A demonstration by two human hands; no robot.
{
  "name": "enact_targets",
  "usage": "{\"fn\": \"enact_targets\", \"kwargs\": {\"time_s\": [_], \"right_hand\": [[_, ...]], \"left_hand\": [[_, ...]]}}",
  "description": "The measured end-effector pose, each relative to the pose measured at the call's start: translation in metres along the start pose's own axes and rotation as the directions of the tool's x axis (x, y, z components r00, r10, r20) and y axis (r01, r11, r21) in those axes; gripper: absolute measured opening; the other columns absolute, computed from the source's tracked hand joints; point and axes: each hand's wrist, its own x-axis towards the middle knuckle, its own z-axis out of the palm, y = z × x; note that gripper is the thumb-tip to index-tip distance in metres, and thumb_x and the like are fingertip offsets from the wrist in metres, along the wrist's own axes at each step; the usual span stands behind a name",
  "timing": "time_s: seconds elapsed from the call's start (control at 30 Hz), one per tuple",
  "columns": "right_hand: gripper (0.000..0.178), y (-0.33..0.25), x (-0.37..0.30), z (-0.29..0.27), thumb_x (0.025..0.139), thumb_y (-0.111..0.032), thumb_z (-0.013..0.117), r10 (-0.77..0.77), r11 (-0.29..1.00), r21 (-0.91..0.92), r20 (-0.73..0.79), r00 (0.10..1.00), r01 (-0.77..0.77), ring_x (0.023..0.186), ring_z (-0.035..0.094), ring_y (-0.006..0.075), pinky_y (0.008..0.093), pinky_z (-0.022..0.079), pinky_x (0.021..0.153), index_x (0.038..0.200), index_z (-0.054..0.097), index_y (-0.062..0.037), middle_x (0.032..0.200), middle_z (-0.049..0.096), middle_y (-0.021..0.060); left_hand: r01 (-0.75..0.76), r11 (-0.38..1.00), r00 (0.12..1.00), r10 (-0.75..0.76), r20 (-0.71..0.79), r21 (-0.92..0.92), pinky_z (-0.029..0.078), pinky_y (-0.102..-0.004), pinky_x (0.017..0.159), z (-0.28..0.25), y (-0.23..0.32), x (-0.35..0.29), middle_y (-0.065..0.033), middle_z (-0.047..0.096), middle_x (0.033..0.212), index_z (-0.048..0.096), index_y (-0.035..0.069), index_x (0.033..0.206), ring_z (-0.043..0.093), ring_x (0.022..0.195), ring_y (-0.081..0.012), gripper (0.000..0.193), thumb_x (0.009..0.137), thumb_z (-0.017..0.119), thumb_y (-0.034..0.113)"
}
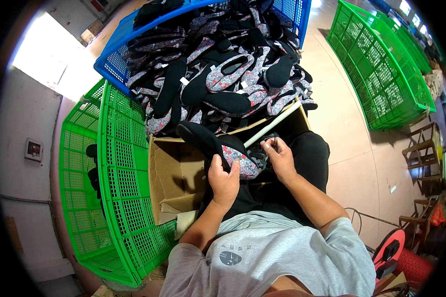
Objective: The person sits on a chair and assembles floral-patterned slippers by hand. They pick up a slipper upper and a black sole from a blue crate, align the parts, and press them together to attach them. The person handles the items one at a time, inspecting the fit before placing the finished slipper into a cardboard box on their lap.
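Observation:
A floral slipper with a black sole is in my left hand, the thumb pressed on its patterned upper. To its right my right hand is closed in a pinch. Between those fingers is something small and dark that I cannot make out, close to the slipper's dark opening. Both hands are over my lap, beside an open cardboard box. A pale tube lies slanting across the box beyond my hands.
Ahead, a blue crate spills over with a heap of floral slippers. Green mesh crates stand at my left, more green crates at far right. A wooden rack and a red-rimmed round object are to the right.

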Motion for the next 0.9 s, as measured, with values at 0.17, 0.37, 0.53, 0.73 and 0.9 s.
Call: {"fn": "enact_targets", "kwargs": {"time_s": [0.17,0.37,0.53,0.73,0.9], "right_hand": [[0.013,0.006,0.007,-0.020,0.096,-0.012,0.065,-0.018,0.978,-0.210,-0.046,0.999,0.008,0.082,0.051,0.0067,0.0235,0.044,0.078,0.104,0.062,-0.0025,0.094,0.061,0.0005],[0.020,-0.018,-0.005,-0.013,0.093,-0.012,0.069,-0.006,0.970,-0.242,0.109,0.994,0.032,0.094,0.058,0.0087,0.0262,0.047,0.087,0.108,0.063,-0.0009,0.105,0.065,0.0040],[0.032,-0.021,-0.021,-0.022,0.094,-0.016,0.065,-0.007,0.992,-0.116,0.382,0.924,0.056,0.118,0.057,0.0182,0.0333,0.043,0.103,0.121,0.062,0.0013,0.129,0.061,0.0120],[0.057,-0.069,-0.044,-0.035,0.088,-0.024,0.073,-0.159,0.944,-0.224,0.338,0.928,0.243,0.121,0.054,0.0189,0.0340,0.041,0.106,0.135,0.053,0.0023,0.133,0.056,0.0114],[0.042,-0.096,-0.045,-0.040,0.087,-0.014,0.072,-0.203,0.902,-0.381,0.038,0.979,0.202,0.100,0.064,0.0149,0.0290,0.049,0.092,0.124,0.061,0.0024,0.110,0.069,0.0092]], "left_hand": [[0.024,0.999,1.000,-0.025,-0.016,-0.046,0.043,-0.0379,0.061,-0.004,0.000,0.001,-0.0129,0.052,0.070,0.046,0.001,0.082,0.047,0.062,-0.0245,0.030,0.081,0.074,0.010],[-0.014,0.997,0.999,0.011,-0.032,-0.072,0.045,-0.0346,0.061,-0.016,-0.002,0.006,-0.0099,0.057,0.071,0.050,0.001,0.084,0.051,0.063,-0.0197,0.027,0.086,0.074,0.014],[0.054,0.977,0.997,-0.040,0.071,-0.208,0.046,-0.0241,0.072,-0.018,0.016,0.010,-0.0010,0.062,0.088,0.053,0.002,0.092,0.053,0.080,-0.0057,0.014,0.096,0.065,0.010],[0.331,0.611,0.924,-0.056,0.377,-0.720,0.045,-0.0287,0.092,0.016,0.039,0.020,-0.0045,0.061,0.111,0.052,0.004,0.115,0.058,0.101,-0.0114,0.017,0.099,0.056,0.009],[0.604,0.211,0.795,-0.098,0.598,-0.769,0.049,-0.0355,0.091,0.059,0.031,0.018,-0.0037,0.061,0.116,0.051,0.011,0.121,0.059,0.105,-0.0156,0.021,0.101,0.054,0.017]]}}
